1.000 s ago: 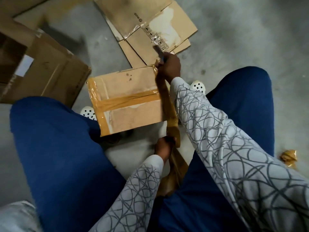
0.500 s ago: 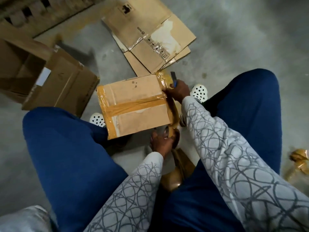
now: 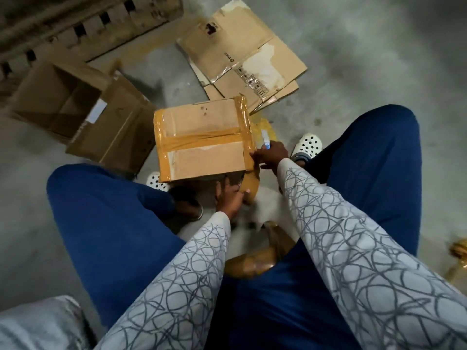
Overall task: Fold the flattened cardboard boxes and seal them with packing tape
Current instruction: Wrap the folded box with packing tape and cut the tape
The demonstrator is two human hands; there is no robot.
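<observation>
Head view: I see the right hand (image 3: 271, 155) at the right edge of the taped box (image 3: 202, 140), fingers curled round a blue cutter (image 3: 265, 140). The left hand (image 3: 231, 195) grips tape (image 3: 250, 186) below its near right corner. The taped box's long axis runs left-right. Flattened cardboard (image 3: 247, 64) lies beyond it, and an open box (image 3: 83, 114) sits to its left.

Grey concrete floor (image 3: 366, 59), stained. Slatted wooden pallet (image 3: 83, 24) at floor's far-left corner. White perforated right clog (image 3: 308, 145) flat on floor; left clog (image 3: 154, 181) mostly hidden. Blue trousers (image 3: 108, 223) on both legs. Grey cloth (image 3: 38, 324) at near-left corner.
</observation>
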